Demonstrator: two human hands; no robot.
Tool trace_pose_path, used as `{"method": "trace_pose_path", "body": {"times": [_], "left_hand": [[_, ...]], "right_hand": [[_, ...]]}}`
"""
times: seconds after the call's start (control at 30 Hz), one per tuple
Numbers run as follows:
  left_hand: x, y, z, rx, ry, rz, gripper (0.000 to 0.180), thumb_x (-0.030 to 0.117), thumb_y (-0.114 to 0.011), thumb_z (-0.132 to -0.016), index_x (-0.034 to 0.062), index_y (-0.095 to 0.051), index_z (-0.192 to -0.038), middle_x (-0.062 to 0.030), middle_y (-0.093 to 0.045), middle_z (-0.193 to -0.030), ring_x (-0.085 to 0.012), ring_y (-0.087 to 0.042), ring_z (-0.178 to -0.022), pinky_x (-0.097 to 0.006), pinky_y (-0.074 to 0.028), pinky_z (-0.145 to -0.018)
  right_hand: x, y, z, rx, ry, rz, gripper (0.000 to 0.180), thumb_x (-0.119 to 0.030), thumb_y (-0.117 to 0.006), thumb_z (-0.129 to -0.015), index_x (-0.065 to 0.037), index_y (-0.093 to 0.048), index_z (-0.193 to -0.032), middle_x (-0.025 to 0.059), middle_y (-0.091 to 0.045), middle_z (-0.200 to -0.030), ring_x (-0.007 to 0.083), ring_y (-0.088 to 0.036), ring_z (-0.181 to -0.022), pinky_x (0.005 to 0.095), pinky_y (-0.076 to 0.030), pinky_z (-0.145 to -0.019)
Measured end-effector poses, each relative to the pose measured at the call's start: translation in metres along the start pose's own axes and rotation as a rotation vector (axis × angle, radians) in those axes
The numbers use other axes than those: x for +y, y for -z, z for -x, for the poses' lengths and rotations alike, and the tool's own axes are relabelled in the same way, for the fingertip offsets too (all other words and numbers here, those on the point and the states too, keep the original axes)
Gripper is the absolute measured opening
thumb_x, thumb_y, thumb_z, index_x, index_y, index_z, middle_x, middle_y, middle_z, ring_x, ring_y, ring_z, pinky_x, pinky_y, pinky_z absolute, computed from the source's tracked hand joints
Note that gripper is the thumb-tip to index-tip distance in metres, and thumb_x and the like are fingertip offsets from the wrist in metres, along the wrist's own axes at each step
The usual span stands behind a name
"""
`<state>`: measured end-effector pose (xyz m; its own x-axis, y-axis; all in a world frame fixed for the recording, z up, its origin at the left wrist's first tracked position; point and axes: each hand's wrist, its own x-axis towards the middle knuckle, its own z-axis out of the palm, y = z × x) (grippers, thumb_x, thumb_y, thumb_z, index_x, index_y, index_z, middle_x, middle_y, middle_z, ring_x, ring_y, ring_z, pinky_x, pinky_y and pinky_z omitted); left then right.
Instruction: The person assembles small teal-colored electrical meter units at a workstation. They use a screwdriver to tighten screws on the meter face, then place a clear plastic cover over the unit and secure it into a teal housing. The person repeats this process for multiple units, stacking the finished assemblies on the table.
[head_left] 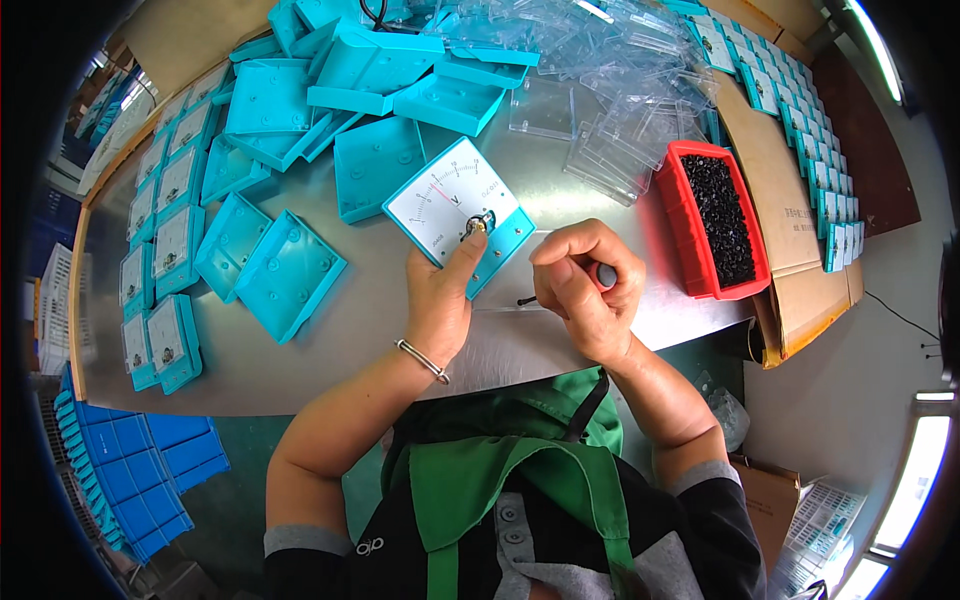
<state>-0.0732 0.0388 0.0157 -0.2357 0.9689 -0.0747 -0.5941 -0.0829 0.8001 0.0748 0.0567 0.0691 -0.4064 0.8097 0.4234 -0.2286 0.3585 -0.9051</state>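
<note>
My left hand grips a panel voltmeter with a white dial, a thin red needle and a teal case. Its thumb lies over the lower part of the dial by the round metal movement. The meter is tilted, its face toward me, and no transparent cover shows on it. Just to its right, my right hand is closed around a screwdriver. The grey and red end of the handle sticks out by the fingers. A thin dark tip points left below the hand, apart from the meter.
Teal cases are heaped at the back, with clear plastic covers beside them. A red bin of small black parts stands at right. Meters line the left table side, and more sit on cardboard at far right.
</note>
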Motion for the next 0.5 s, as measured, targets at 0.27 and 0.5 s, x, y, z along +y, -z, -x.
{"method": "trace_pose_path", "body": {"times": [0.27, 0.5], "left_hand": [[-0.004, 0.005, -0.001, -0.030, 0.011, -0.061, 0.029, 0.009, -0.064, -0.086, 0.0005, -0.054, -0.112, -0.0037, -0.060, -0.104, -0.0095, -0.057, -0.092, -0.026, -0.046, -0.080], [-0.002, -0.001, 0.002, 0.032, 0.041, -0.063, 0.025, 0.009, -0.064, -0.087, 0.0003, -0.055, -0.108, -0.0033, -0.060, -0.101, -0.0088, -0.057, -0.089, -0.026, -0.047, -0.078]], "right_hand": [[0.001, 0.005, -0.016, -0.285, 0.112, 0.078, 0.013, 0.007, -0.048, -0.078, 0.004, -0.059, -0.084, 0.0069, -0.057, -0.065, 0.0089, -0.048, -0.051, 0.0240, -0.037, -0.047], [0.008, -0.014, 0.005, 0.195, 0.073, 0.157, 0.012, 0.007, -0.044, -0.085, 0.004, -0.055, -0.087, 0.0072, -0.055, -0.062, 0.0079, -0.044, -0.047, 0.0234, -0.034, -0.043]]}}
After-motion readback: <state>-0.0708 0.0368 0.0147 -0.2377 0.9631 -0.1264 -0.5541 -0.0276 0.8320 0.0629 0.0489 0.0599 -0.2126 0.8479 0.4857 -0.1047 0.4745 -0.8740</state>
